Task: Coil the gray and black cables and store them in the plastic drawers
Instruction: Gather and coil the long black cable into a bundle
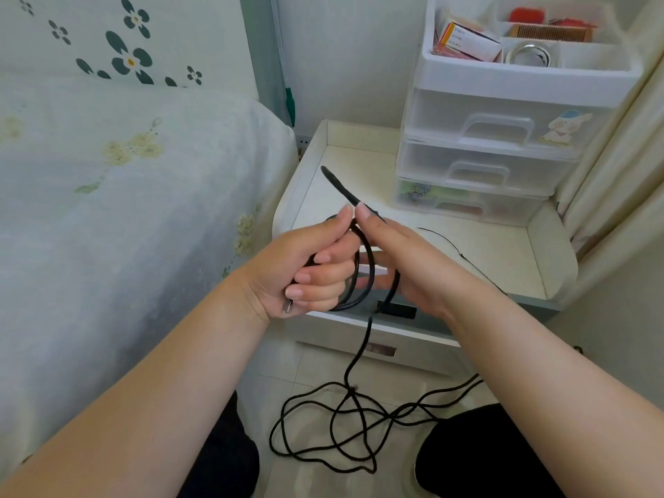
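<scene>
A black cable (354, 407) hangs from my hands and lies in loose tangled loops on the floor tiles. My left hand (305, 267) grips a few small coils of it, fingers curled, a metal plug end showing under the little finger. My right hand (399, 257) pinches a loop of the same cable between thumb and fingers; that loop sticks up toward the nightstand. The clear plastic drawers (496, 152) stand on the white nightstand (485, 253), all three shut. No gray cable is visible.
A white tray (524, 71) on top of the drawers holds a comb, tape roll and boxes. A bed with floral sheets (125, 210) fills the left. A curtain (618, 167) hangs at the right. My knees in dark trousers flank the cable on the floor.
</scene>
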### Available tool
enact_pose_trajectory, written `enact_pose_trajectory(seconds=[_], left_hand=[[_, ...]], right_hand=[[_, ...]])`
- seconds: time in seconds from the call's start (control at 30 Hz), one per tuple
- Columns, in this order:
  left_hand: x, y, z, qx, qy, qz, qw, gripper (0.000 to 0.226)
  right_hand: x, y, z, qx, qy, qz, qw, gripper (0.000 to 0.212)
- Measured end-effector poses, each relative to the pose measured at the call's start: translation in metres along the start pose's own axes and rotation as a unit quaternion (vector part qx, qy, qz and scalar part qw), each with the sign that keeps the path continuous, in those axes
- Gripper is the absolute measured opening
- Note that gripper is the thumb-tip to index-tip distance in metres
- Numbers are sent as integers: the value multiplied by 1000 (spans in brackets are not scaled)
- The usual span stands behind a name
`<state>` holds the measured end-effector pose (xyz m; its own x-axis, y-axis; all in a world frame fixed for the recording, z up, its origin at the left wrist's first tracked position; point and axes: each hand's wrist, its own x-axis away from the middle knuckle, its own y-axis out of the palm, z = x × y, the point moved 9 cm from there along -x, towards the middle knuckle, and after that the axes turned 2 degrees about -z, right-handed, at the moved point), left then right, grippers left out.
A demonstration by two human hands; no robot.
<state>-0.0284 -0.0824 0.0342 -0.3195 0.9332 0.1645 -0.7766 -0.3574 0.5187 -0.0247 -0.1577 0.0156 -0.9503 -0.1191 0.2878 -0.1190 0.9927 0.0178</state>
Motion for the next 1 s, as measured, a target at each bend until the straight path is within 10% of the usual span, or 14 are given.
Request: enact_pose_trajectory(seconds=[0.07,0.2,0.37,0.57,0.73,0.87,1.0], left_hand=[[-1,6,6,80,25,-55,995,50],[-2,-9,17,110,54,-21,992,50],[-4,-17,19,123,68,36,989,50],[-10,-19,14,116,82,133,981,61],[-5,-22,11,31,27,145,989,46],[10,-31,14,-86,-19,159,983,43],[29,-42,29,-78,-4,157,985,41]], right_hand=[[3,25,2,-93,8,-122,988,49],[0,15,0,-262,8,-41,964,15],[3,18,-10,-399,0,-64,915,31],[0,-1,2,-349,-5,99,932,49],[8,-31,-5,-92,-52,231,967,39],[21,-96,-26,156,-83,375,910,30],[16,-138,-17,425,43,331,841,39]])
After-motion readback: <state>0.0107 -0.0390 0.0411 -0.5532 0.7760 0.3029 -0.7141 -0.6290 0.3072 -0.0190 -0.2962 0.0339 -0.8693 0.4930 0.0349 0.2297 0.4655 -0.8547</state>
